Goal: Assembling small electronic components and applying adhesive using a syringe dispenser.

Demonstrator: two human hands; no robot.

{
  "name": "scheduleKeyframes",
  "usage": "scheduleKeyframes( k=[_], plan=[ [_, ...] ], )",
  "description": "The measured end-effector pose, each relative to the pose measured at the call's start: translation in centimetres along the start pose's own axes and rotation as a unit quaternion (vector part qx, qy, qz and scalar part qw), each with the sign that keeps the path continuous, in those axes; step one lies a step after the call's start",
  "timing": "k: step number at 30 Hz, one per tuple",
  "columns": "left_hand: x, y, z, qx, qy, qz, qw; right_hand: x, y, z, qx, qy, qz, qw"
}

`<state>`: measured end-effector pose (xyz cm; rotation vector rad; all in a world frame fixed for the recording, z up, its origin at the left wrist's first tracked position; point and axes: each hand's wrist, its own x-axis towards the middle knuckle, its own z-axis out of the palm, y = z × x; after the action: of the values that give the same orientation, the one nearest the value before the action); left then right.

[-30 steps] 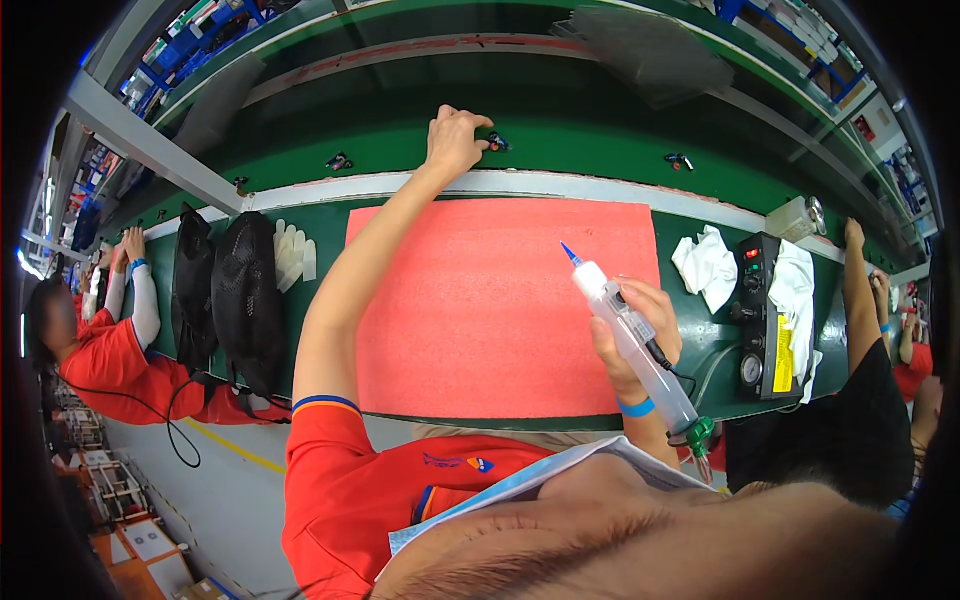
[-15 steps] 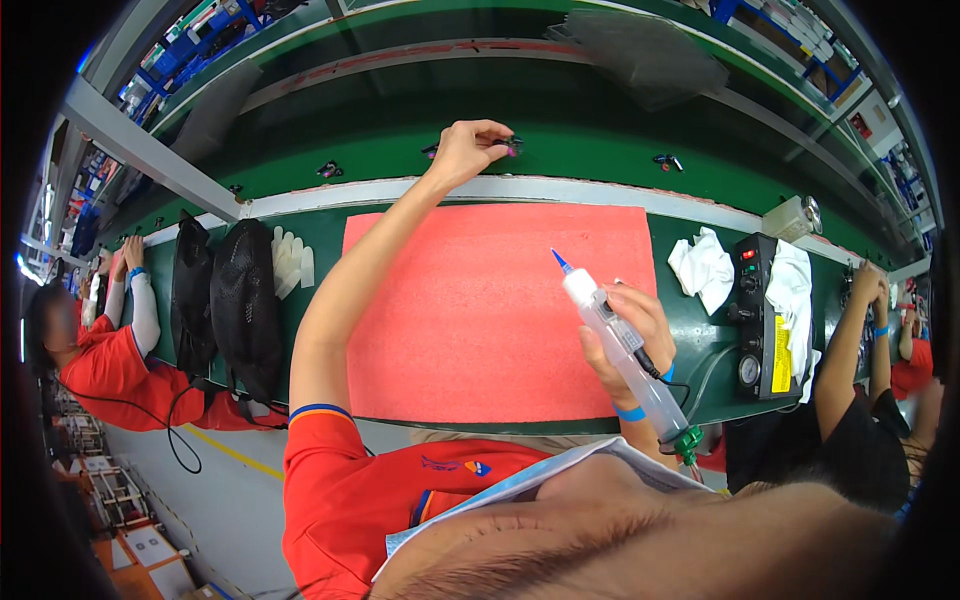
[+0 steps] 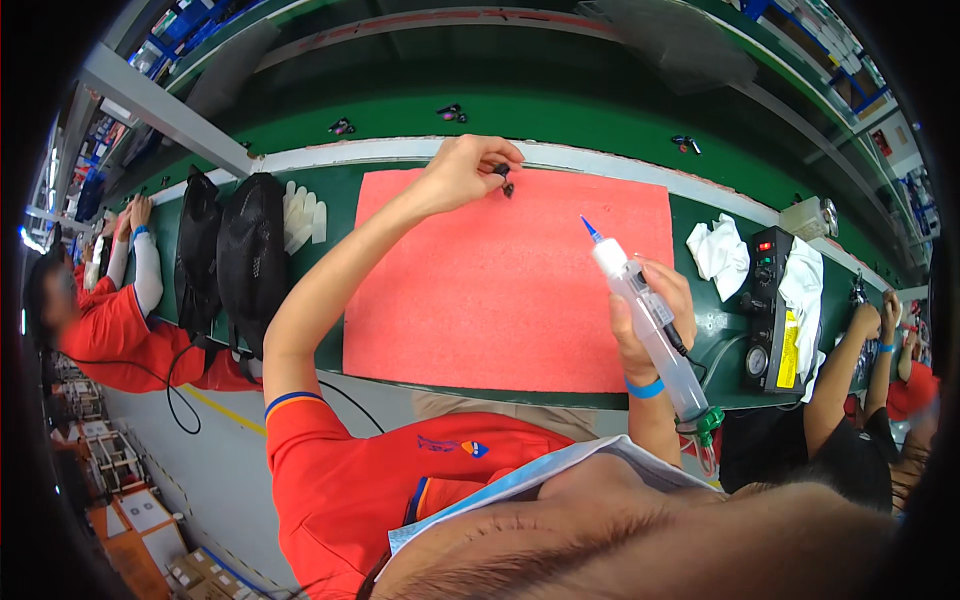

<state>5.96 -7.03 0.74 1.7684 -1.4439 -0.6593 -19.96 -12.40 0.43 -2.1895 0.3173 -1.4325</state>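
Note:
My left hand point(image 3: 462, 174) is closed, pinching a small black part point(image 3: 505, 181) between thumb and fingertips. It hovers over the far edge of a pink foam mat point(image 3: 500, 290); the part's exact kind is too small to make out. Over the mat's right side, my right hand point(image 3: 634, 345) is wrapped round a clear dispensing syringe point(image 3: 655, 335). The syringe tilts with its blue needle tip point(image 3: 590, 230) up and to the left, above the mat. A green fitting point(image 3: 700, 425) with a tube closes its lower end.
Small dark parts point(image 3: 451, 113) lie on the green belt point(image 3: 580, 145) beyond a white ledge. At right stand a black dispenser box point(image 3: 765, 310), white cloths point(image 3: 718, 255) and a jar point(image 3: 808, 217). Black bags point(image 3: 252, 265) and finger cots point(image 3: 303, 217) lie left. Co-workers sit either side.
My left hand has come back from the belt over the ledge to the mat's far edge, carrying the small black part. My right hand still holds the syringe. The view has shifted slightly.

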Motion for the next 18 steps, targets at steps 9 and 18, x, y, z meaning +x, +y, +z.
scheduleKeyframes(
  k=[9,18],
  plan=[
    [-1.4,0.0,1.1,0.275,0.005,0.059,0.960,-0.1,-0.2,0.0,0.000,0.006,0.011,1.000],
    [-1.2,2.1,-0.7,-0.081,-0.115,-0.157,0.978,-0.2,-0.1,-0.1,0.004,0.002,0.003,1.000]
  ],
)
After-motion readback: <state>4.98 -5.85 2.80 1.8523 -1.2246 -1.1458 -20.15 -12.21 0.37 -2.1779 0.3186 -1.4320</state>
